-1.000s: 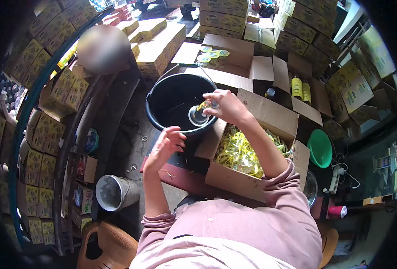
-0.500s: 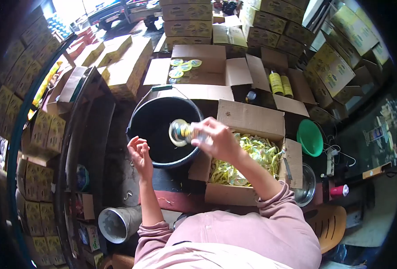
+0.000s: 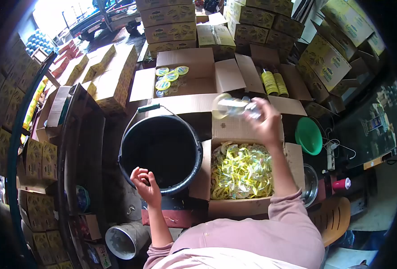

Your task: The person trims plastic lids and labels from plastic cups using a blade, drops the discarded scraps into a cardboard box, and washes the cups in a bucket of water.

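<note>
Cartons (image 3: 169, 28) are standing in a tall stack toward twelve o'clock of the view, and a long row of boxes (image 3: 113, 80) is stretching along ten o'clock, with a vehicle (image 3: 109, 20) standing beyond it at eleven. Closer, just short of twelve o'clock, an open carton (image 3: 200, 85) is holding a few round cups (image 3: 171, 76) with yellow-printed lids. Toward two o'clock, yellow stacks (image 3: 274, 84) are leaning inside another open box (image 3: 292, 80).

Between two and three o'clock, the right hand (image 3: 266, 120) is gripping a clear cup-shaped item (image 3: 235, 107); its fingers are closing narrowly around one end, while the rimmed end is pointing toward nine. Motion is blurring the item, so its exact shape is not readable. It is hanging in front of the raised flap (image 3: 225, 130) of a carton that is brimming with yellow and clear strips (image 3: 242, 172) at about four o'clock.

Around eight o'clock, a black bucket (image 3: 160, 145) is standing beside that carton, its handle (image 3: 149, 107) lying toward the far side. Between seven and eight, the left hand (image 3: 147, 184) is hovering by the bucket's near rim, fingers loosely curled and slightly apart; whether they are touching it, I cannot tell. At three o'clock, a green bowl (image 3: 309, 136) is resting on its side.
</note>
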Tool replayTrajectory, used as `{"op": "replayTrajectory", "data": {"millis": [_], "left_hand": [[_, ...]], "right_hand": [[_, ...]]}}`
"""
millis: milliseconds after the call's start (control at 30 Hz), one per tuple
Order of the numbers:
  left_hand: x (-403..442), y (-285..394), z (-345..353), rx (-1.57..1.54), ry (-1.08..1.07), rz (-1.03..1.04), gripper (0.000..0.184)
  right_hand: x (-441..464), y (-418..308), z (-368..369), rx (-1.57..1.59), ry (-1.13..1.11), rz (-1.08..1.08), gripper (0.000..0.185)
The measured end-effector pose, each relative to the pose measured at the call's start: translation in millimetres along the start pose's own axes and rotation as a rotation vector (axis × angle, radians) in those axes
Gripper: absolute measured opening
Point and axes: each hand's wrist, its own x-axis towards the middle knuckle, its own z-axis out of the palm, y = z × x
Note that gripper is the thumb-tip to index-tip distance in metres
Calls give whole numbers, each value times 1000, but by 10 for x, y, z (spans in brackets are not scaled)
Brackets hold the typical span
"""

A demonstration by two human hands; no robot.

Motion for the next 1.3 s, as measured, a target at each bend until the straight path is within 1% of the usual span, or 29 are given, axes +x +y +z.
{"op": "replayTrajectory", "data": {"millis": [33,100,167,200,233,300,333,367,433,500,533,567,667,867,900,933,967,1067,1100,1167,1233,1300], "left_hand": [[1,5,-2,44,-13,2,31],[10,14,-11,57,-27,-34,32],[19,-12,6,50,-19,-43,34],[23,-13,9,68,-16,-59,35],[36,1,14,74,-29,-67,34],[39,40,6,96,-49,-86,32],[44,45,9,119,-42,-94,33],[47,54,12,136,-42,-92,33],[56,52,15,171,-48,-87,34],[54,30,20,185,-43,-100,33],[59,48,20,198,-44,-108,33],[66,62,30,208,-44,-115,33],[72,84,34,231,-43,-113,32],[64,76,36,214,-58,-127,31],[70,77,29,222,-57,-120,32],[76,77,27,183,-43,-106,33],[69,55,26,165,-28,-120,33],[67,36,9,190,-37,-91,34],[78,42,4,199,-46,-90,35],[82,45,-2,201,-56,-95,35],[82,33,-4,186,-51,-103,36],[66,2,-9,188,-42,-122,36]], "right_hand": [[169,206,-86,-104,76,73,33],[460,650,-189,-219,139,85,34],[675,1147,-135,-343,103,30,36],[750,1290,-80,-423,27,57,38],[805,1495,36,-446,0,35,39],[841,1783,248,-491,-117,136,37],[856,1917,360,-441,-217,178,33],[833,2046,488,-389,-234,163,31],[769,2213,703,-479,-371,226,32],[630,2377,901,-519,-427,284,35],[618,2467,946,-467,-399,264,36],[645,2564,959,-490,-410,267,37],[598,2531,969,-530,-437,294,40],[547,2617,964,-530,-368,251,45],[570,2438,930,-569,-387,331,49],[560,2092,879,-771,-340,302,50],[580,1788,899,-971,-281,268,51],[671,1512,1193,-753,-138,63,50],[704,1507,1390,-590,-161,1,43],[830,1225,1804,-445,-276,20,40],[959,1175,2296,-301,-362,-194,40],[1076,975,2720,-388,-489,-413,38]]}}
